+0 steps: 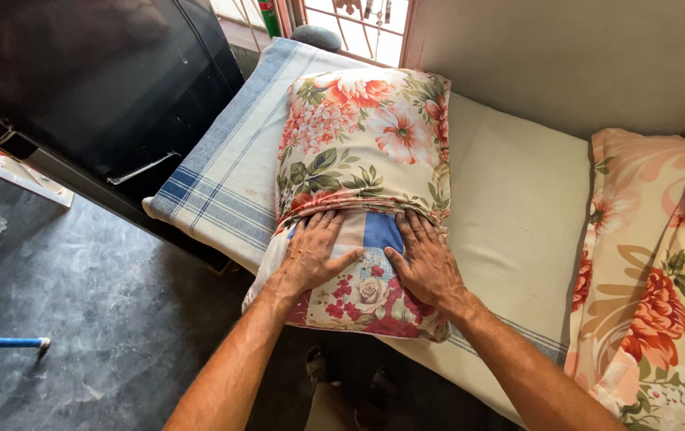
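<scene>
A pillow (362,299) with a patchwork of red roses and a blue square lies at the near edge of a bed, partly inside a flowered pillowcase (366,140). My left hand (314,251) lies flat on the pillow's exposed end, fingers at the pillowcase's open edge. My right hand (426,259) presses flat beside it, fingertips also at that edge. Both thumbs point inward toward the blue patch.
The bed has a cream sheet (510,207) with blue stripes at its left end (223,172). A flowered bedspread (661,287) is bunched at the right. A black cabinet (95,88) stands left, over dark floor (111,319). A barred window (358,24) is behind.
</scene>
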